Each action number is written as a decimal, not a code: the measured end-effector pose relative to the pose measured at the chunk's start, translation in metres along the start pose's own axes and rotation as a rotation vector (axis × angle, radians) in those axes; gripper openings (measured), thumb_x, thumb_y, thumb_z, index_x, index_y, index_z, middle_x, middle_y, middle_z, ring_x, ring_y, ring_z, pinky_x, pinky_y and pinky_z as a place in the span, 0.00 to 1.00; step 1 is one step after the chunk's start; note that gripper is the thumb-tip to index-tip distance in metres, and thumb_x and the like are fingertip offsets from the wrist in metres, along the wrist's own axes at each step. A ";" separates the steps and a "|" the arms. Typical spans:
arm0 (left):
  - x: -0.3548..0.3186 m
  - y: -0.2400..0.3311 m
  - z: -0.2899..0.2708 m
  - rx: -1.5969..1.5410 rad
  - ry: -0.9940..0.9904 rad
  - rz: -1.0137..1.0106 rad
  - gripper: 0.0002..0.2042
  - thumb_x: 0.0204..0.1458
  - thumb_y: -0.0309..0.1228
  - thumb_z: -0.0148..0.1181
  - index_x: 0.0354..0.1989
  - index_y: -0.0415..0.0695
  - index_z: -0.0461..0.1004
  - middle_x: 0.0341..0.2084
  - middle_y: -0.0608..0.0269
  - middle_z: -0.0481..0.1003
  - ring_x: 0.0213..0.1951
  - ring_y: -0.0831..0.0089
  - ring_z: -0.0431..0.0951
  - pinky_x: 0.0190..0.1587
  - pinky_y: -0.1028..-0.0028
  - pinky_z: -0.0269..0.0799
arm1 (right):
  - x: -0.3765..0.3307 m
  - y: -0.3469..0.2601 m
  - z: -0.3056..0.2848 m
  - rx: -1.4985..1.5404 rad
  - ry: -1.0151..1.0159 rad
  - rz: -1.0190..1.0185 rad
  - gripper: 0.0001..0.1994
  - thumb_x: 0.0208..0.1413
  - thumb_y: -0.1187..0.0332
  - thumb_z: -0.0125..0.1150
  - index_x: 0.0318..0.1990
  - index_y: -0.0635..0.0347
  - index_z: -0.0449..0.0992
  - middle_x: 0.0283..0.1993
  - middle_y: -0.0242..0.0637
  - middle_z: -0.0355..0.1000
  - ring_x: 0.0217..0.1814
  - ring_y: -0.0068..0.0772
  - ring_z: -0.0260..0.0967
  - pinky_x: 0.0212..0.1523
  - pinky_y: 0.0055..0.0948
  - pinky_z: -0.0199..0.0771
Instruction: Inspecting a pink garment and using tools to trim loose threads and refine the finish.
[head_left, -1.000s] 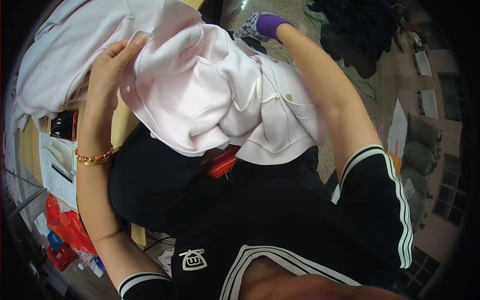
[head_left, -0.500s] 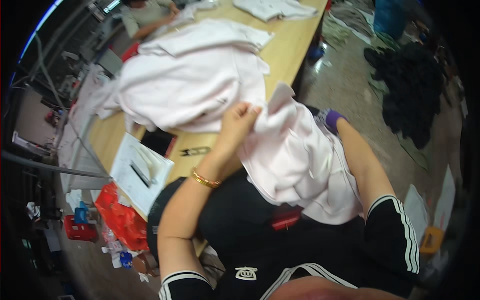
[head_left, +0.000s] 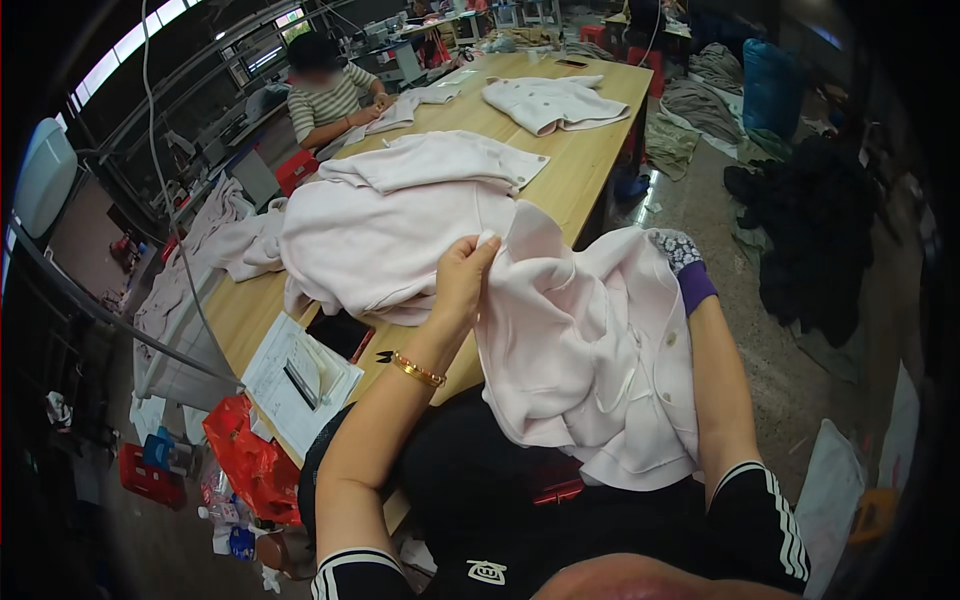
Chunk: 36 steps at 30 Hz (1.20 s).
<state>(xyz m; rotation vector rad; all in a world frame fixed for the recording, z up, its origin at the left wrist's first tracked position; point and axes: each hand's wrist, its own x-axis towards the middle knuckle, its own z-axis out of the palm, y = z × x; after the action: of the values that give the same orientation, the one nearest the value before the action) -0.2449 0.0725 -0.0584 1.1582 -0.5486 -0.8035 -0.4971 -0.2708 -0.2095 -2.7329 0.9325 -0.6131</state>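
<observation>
Pale pink garment, head view: draped over the lap, beside the table. Left hand pinches its edge; gloved right hand lies at the opposite edge, fingers partly hidden, grip cannot be told. Risks: a loosened left pinch may let the cloth slide; the snips could snag a fold. Containers: red plastic bag and blue sack; contents cannot be made out.

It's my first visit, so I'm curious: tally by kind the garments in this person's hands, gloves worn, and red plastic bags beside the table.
Pale pink garment in left hand: 1
Patterned glove on right hand: 1
Red plastic bag: 1
Total: 3
</observation>
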 end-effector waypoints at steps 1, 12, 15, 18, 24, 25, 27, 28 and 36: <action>0.003 0.008 0.008 -0.013 0.001 0.003 0.10 0.55 0.31 0.61 0.38 0.38 0.72 0.30 0.67 0.75 0.29 0.82 0.72 0.32 0.81 0.67 | -0.011 -0.031 -0.039 -0.124 0.115 -0.141 0.15 0.61 0.65 0.44 0.46 0.57 0.78 0.50 0.39 0.74 0.54 0.43 0.69 0.57 0.35 0.66; -0.040 0.008 0.092 0.859 -0.642 0.675 0.09 0.52 0.28 0.61 0.37 0.35 0.74 0.28 0.62 0.76 0.30 0.78 0.74 0.34 0.77 0.69 | -0.137 -0.246 -0.182 -0.254 0.083 -0.631 0.17 0.54 0.61 0.55 0.52 0.46 0.74 0.48 0.32 0.75 0.42 0.38 0.74 0.40 0.43 0.73; -0.046 0.022 0.076 1.004 -0.686 0.564 0.10 0.51 0.28 0.63 0.38 0.34 0.74 0.30 0.60 0.76 0.33 0.77 0.75 0.38 0.76 0.71 | -0.138 -0.244 -0.170 -0.258 0.115 -0.619 0.16 0.53 0.60 0.56 0.50 0.43 0.75 0.41 0.28 0.75 0.33 0.32 0.73 0.28 0.37 0.70; -0.041 0.018 0.063 1.002 -0.632 0.611 0.11 0.50 0.28 0.63 0.39 0.35 0.74 0.30 0.62 0.76 0.33 0.79 0.75 0.37 0.77 0.71 | -0.124 -0.242 -0.147 -0.203 0.306 -0.578 0.14 0.48 0.63 0.64 0.44 0.46 0.79 0.38 0.30 0.77 0.37 0.33 0.75 0.33 0.31 0.73; -0.047 0.019 0.061 0.850 -0.475 0.452 0.08 0.53 0.28 0.58 0.33 0.33 0.74 0.23 0.62 0.75 0.25 0.83 0.71 0.26 0.78 0.67 | -0.109 -0.241 -0.134 0.054 0.465 -0.549 0.12 0.48 0.64 0.66 0.41 0.54 0.80 0.40 0.34 0.78 0.39 0.37 0.76 0.39 0.32 0.76; -0.048 0.020 0.060 0.853 -0.464 0.447 0.08 0.53 0.28 0.58 0.33 0.33 0.74 0.23 0.62 0.75 0.25 0.83 0.71 0.26 0.78 0.67 | -0.106 -0.243 -0.132 0.073 0.465 -0.584 0.12 0.48 0.65 0.66 0.41 0.54 0.81 0.40 0.34 0.78 0.38 0.37 0.76 0.39 0.32 0.76; -0.047 0.019 0.055 0.740 -0.492 0.215 0.09 0.56 0.28 0.56 0.35 0.33 0.75 0.24 0.66 0.74 0.27 0.84 0.70 0.27 0.80 0.66 | -0.110 -0.257 -0.127 -0.030 0.424 -0.551 0.12 0.48 0.64 0.66 0.42 0.53 0.81 0.39 0.34 0.78 0.38 0.37 0.76 0.39 0.32 0.76; -0.046 0.017 0.054 0.734 -0.486 0.216 0.09 0.56 0.28 0.56 0.35 0.33 0.75 0.24 0.66 0.74 0.27 0.84 0.70 0.27 0.80 0.66 | -0.109 -0.256 -0.125 -0.101 0.459 -0.565 0.12 0.47 0.64 0.67 0.41 0.53 0.81 0.39 0.34 0.78 0.38 0.37 0.76 0.38 0.32 0.75; -0.032 0.009 0.046 0.383 -0.610 0.004 0.11 0.59 0.33 0.57 0.41 0.37 0.76 0.26 0.73 0.73 0.27 0.88 0.68 0.30 0.85 0.64 | -0.096 -0.241 -0.120 -0.004 0.448 -0.556 0.13 0.44 0.66 0.70 0.40 0.56 0.81 0.38 0.35 0.78 0.37 0.37 0.76 0.39 0.31 0.76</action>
<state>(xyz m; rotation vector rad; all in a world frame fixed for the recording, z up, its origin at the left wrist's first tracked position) -0.2963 0.0723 -0.0340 1.2502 -1.2513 -1.0845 -0.4885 -0.0283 -0.0592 -2.9117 0.2099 -1.3551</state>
